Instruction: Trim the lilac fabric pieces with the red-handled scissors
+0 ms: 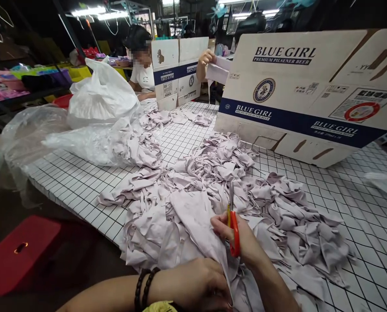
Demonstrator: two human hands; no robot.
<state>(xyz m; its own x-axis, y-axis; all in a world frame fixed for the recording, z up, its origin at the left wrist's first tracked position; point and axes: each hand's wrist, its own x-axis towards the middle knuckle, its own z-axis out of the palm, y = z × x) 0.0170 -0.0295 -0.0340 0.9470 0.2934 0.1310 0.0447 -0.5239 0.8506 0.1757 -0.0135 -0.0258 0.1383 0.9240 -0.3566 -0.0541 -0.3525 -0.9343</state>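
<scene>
My right hand [242,242] is closed round the red handles of a pair of scissors [233,229], whose blades point up into a piece of pale lilac cloth [196,216]. My left hand [193,284], with dark bead bracelets at the wrist, grips the lower end of that same cloth near the bottom edge. A wide heap of lilac cloth pieces [232,173] spreads over the white gridded table [359,208] in front of me.
A large flattened Blue Girl beer carton [310,91] stands on the table at right; a smaller carton [177,71] stands farther back. A person [143,65] sits behind it, their hand [206,58] holding cloth. Plastic bags [99,99] lie at left; a red stool [21,251] stands below.
</scene>
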